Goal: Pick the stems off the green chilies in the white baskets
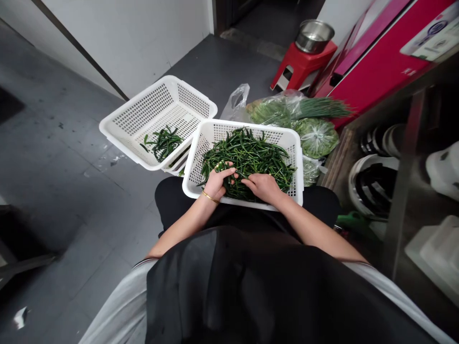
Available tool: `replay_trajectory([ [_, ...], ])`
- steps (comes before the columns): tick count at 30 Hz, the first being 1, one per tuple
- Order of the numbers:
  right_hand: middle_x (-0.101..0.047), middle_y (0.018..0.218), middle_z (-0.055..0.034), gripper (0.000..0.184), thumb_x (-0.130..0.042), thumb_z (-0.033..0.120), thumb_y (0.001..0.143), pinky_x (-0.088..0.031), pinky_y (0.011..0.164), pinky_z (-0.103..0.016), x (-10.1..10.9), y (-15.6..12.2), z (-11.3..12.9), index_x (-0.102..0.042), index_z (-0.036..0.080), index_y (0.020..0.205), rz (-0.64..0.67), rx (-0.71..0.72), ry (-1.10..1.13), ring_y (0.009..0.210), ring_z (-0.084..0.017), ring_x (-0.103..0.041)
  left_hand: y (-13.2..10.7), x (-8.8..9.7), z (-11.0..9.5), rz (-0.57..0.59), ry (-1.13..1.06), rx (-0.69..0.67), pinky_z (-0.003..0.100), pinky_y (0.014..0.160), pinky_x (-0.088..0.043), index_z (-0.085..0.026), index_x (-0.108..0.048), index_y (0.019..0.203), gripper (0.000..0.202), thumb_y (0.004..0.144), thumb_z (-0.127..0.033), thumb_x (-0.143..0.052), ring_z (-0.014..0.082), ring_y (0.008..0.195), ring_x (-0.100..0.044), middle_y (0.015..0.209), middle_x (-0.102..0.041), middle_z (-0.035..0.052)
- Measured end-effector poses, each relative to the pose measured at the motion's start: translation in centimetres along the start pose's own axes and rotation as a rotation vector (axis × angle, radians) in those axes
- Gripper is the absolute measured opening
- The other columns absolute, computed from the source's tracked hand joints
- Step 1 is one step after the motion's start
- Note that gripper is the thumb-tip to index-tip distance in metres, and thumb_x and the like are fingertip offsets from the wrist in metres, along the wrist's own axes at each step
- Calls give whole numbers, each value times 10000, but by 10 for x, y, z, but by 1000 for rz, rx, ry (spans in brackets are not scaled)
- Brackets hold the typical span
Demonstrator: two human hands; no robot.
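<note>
A heap of thin green chili peppers (254, 150) fills a white perforated plastic basket (298, 143) that rests on my lap. Over the near side of the heap, my left hand (216, 183) is closed around a few green chili peppers, its palm turned partly up. My right hand (265, 187) is beside it, thumb and fingers pinched together at the end of a chili pepper that reaches toward the left hand. A second white basket (139, 114) stands to the left, tilted in view, with a small pile of green chili peppers (165, 143) in its near corner.
Bagged greens (317, 137) and a bundle of long green stalks (324, 108) lie beyond the basket. A metal pot (314, 37) sits on a red stool (304, 62) near a red cabinet (383, 62). Shelving with pots (375, 184) stands close on my right.
</note>
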State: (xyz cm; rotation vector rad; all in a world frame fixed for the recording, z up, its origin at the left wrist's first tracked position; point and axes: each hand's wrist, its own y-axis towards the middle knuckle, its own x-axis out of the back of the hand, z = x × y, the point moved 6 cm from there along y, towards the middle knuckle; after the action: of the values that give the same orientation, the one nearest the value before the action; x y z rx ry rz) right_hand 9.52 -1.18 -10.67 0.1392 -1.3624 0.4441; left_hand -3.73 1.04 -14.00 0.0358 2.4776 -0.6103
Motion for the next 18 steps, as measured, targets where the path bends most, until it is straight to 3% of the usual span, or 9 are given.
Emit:
replay_trajectory([
  [5,-667,853,-32,383,-351,417,992,-362,655,-236,18,-16,20,-658,208,903,152,384,126,768,-146,-604,0,5,7,119,-72,207,183,412,-390,-122,-615,905,351,590,-159,-766,109,532,-579,632,-613,18],
  [6,-666,890,-33,377,-350,427,991,-372,666,-238,23,-15,17,-663,220,951,158,358,128,792,-151,-609,1,7,5,117,-102,206,177,411,-386,-128,-609,897,337,596,-152,-759,103,536,-577,638,-609,14],
  [9,-644,1058,-92,405,-372,472,973,-405,718,-270,36,-4,-6,-647,212,1117,24,31,65,892,-192,-618,4,12,-5,60,-194,100,162,436,-393,-157,-589,881,307,615,-145,-741,93,584,-591,671,-603,-1],
  [11,-644,1071,-103,411,-391,478,964,-417,756,-282,31,3,-8,-657,201,1112,-27,-71,124,914,-198,-616,3,12,-8,32,-203,34,174,467,-417,-173,-584,888,301,629,-167,-736,97,609,-598,696,-612,-2],
  [15,-666,766,-26,389,-388,371,968,-419,721,-251,-1,15,26,-662,183,765,88,106,459,729,-140,-601,-4,4,-4,84,-132,53,217,471,-422,-173,-589,917,344,620,-240,-748,108,555,-572,691,-623,8],
  [18,-607,616,8,400,-394,319,946,-405,655,-247,-9,10,31,-580,189,616,178,174,559,605,-123,-549,-5,10,-24,97,-54,0,212,449,-380,-168,-591,915,375,590,-225,-770,111,565,-572,687,-608,5],
])
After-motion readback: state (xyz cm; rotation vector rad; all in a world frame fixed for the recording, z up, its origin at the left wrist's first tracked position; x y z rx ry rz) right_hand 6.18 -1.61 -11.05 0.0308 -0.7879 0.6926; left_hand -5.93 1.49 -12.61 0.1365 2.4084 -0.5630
